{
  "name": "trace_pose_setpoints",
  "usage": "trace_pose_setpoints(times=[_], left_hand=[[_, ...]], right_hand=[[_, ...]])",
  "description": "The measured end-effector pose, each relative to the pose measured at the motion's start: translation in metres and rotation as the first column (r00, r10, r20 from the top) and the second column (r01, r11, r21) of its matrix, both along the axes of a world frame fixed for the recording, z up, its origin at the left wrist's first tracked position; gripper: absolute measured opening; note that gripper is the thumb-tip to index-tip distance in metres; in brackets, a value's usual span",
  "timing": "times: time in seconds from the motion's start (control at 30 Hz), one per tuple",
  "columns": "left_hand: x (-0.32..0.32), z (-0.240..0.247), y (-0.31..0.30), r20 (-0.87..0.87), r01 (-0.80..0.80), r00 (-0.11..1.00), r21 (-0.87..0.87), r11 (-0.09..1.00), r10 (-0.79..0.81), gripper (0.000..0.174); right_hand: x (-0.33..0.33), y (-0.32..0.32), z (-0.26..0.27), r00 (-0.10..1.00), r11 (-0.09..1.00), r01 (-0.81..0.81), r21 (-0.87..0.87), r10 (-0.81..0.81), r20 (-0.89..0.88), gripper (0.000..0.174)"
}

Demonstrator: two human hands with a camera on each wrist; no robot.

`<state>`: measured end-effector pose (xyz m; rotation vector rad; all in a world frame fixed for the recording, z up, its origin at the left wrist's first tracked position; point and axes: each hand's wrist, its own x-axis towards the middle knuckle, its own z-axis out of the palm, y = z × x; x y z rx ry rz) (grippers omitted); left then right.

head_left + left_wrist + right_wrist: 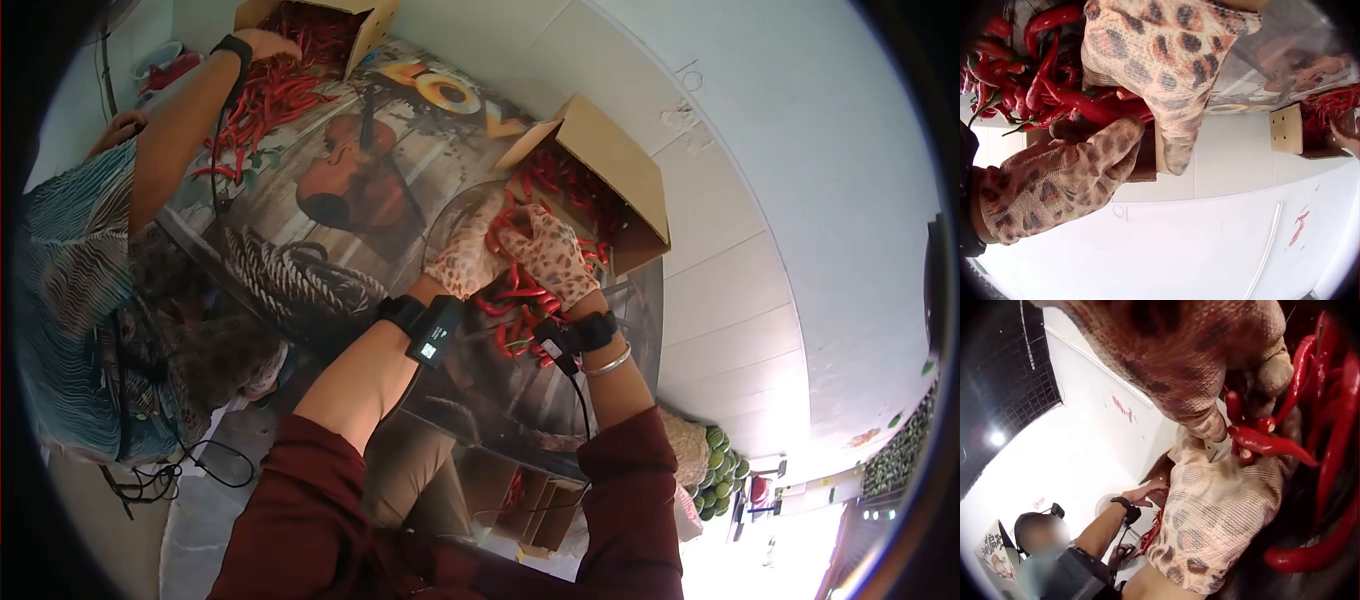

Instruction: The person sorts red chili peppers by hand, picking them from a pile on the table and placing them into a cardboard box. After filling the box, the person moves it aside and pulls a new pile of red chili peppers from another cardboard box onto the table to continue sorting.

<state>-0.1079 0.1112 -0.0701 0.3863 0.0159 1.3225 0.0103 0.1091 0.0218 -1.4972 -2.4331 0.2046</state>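
Both hands wear pale gloves with brown spots. In front of an open cardboard box, the left hand and right hand meet around several red peppers. The left wrist view shows the left hand curled over a bunch of peppers, the right hand close below it. Pepper stem ends show between the right hand and the left hand in the right wrist view; the right fingers curl at them. Some fingertips are hidden.
Loose peppers lie on the patterned table below the hands. At the upper left, another person's arm reaches to a pepper pile beside a second box. A white wall borders the table.
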Motion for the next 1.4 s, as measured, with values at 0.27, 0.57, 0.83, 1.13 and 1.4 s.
trace_pose_setpoints(times=[0.27, 0.57, 0.83, 1.13, 1.4], left_hand=[[0.001, -0.004, -0.002, -0.289, -0.053, 0.956, -0.019, 0.998, 0.045, 0.028], [0.005, -0.008, 0.002, -0.04, 0.041, 0.998, -0.182, 0.982, -0.049, 0.02], [0.004, -0.004, 0.0, -0.049, -0.023, 0.999, -0.197, 0.98, 0.013, 0.024], [0.004, -0.016, 0.012, 0.082, 0.074, 0.995, -0.232, 0.97, -0.056, 0.017], [0.005, -0.002, 0.007, 0.162, 0.039, 0.987, -0.251, 0.967, 0.002, 0.017]], right_hand=[[0.015, -0.01, 0.004, 0.939, 0.997, 0.021, 0.074, 0.006, -0.345, 0.029], [0.03, -0.052, -0.005, 0.947, 0.999, 0.03, -0.025, -0.037, -0.319, 0.02], [0.005, -0.058, -0.036, 0.987, 1.0, 0.027, 0.011, -0.028, 0.156, 0.04], [0.034, -0.061, 0.004, 0.975, 0.994, 0.055, -0.093, -0.073, -0.209, 0.03], [0.044, -0.034, 0.0, 0.993, 0.984, -0.026, 0.179, 0.006, 0.114, 0.031]])
